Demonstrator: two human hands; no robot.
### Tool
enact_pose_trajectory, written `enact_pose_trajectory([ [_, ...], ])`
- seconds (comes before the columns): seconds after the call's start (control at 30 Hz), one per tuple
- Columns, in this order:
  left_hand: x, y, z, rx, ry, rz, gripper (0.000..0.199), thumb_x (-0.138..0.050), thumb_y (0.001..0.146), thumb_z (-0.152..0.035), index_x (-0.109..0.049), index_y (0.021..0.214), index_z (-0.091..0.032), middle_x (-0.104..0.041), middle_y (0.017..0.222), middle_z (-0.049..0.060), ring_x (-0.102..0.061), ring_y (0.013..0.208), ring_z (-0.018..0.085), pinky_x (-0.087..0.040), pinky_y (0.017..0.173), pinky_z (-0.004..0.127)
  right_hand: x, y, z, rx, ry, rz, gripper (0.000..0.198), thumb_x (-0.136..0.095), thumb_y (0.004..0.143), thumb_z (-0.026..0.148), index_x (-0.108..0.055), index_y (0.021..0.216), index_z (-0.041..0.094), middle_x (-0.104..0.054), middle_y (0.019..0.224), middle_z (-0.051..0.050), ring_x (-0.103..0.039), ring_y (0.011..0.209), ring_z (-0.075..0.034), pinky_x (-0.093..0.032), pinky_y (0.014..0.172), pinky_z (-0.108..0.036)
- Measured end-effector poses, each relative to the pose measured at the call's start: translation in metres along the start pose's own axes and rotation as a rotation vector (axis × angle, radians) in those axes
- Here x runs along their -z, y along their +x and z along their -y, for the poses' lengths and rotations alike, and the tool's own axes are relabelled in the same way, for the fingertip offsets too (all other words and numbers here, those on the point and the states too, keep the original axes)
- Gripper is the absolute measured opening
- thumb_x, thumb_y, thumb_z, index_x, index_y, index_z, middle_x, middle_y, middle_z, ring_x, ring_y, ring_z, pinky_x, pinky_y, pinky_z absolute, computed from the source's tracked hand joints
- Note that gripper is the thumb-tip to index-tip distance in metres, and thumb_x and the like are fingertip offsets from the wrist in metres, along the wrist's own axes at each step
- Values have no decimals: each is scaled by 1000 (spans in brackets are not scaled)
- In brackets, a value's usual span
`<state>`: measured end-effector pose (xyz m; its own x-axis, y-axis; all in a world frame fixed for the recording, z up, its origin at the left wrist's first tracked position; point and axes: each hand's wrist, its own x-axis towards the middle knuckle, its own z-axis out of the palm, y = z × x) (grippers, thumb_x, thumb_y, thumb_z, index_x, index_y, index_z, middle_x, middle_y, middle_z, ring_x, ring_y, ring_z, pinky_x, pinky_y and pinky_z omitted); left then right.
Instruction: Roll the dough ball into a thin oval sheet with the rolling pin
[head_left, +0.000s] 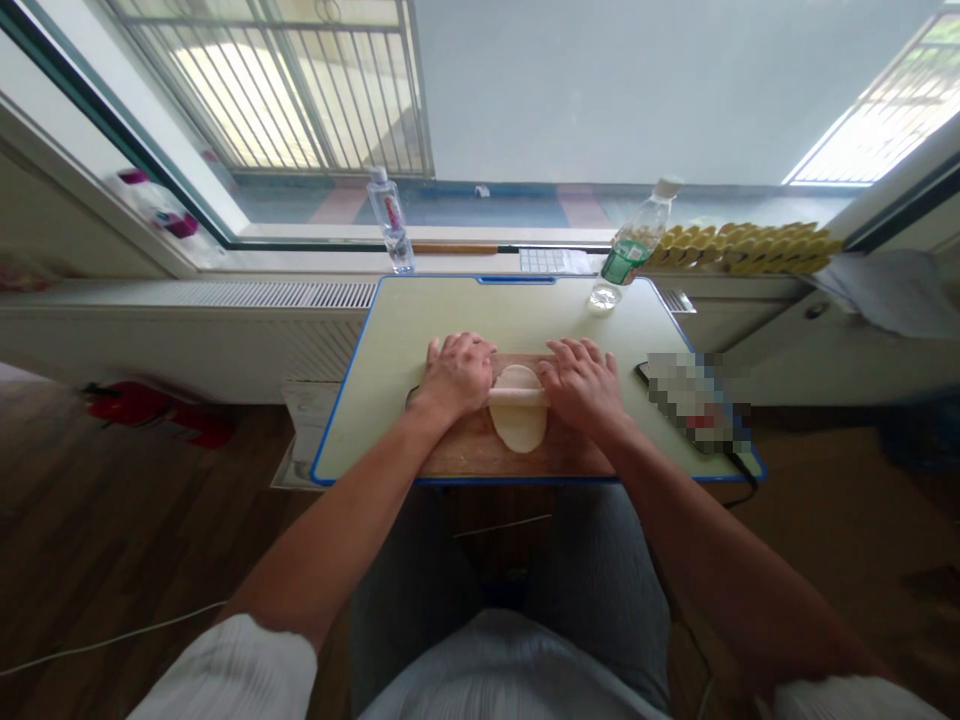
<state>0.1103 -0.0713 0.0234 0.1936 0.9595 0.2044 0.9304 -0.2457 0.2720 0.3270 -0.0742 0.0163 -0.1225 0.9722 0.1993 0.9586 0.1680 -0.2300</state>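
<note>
A pale wooden rolling pin (517, 397) lies crosswise over a flat oval of dough (520, 430). On its left end rests my left hand (459, 372), and my right hand (582, 382) bears on the opposite end. The fingers of both hands bend over the pin, and the palms hide its ends. Dough shows in front of the pin and behind it. Under the dough is a brown wooden board (469, 460), partly covered by my hands and forearms.
The board sits at the near edge of a small blue-rimmed table (420, 312). A green-labelled bottle (628, 258) stands at its far right corner, and a blurred-out device (694, 405) with a cable lies at the right. Another clear bottle (391, 222) is on the windowsill.
</note>
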Motion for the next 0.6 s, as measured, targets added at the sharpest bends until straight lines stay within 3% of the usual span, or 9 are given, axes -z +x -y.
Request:
enact_pose_trajectory([
  [0.17,-4,14,4,30,23,35,42,-44,107,-32,-75,134,-26,-69,146,11,-58,136,32,-39,121,55,1,16,-1,-16,-7,63,60,-38,108,43,-56,160,19,-55,167,-12,-41,155,-38,-33,127,-65],
  [0.3,-4,0,1,58,18,152,51,-41,109,-43,-63,152,-27,-58,164,13,-49,151,35,-32,127,66,6,-3,2,-10,-70,139,63,-34,110,44,-50,166,22,-50,171,-11,-38,158,-40,-30,128,-69],
  [0.4,-3,-14,-2,65,23,188,56,-37,111,-47,-54,161,-29,-49,172,11,-41,159,34,-25,131,68,7,-22,4,2,-96,113,62,-31,111,43,-49,167,24,-50,171,-9,-38,159,-40,-29,128,-71],
  [0.6,0,0,-1,55,57,162,52,-37,112,-47,-60,155,-28,-60,161,13,-51,149,35,-31,128,67,4,-4,3,-28,-77,112,63,-34,109,46,-50,166,22,-50,171,-10,-40,157,-38,-31,128,-68],
])
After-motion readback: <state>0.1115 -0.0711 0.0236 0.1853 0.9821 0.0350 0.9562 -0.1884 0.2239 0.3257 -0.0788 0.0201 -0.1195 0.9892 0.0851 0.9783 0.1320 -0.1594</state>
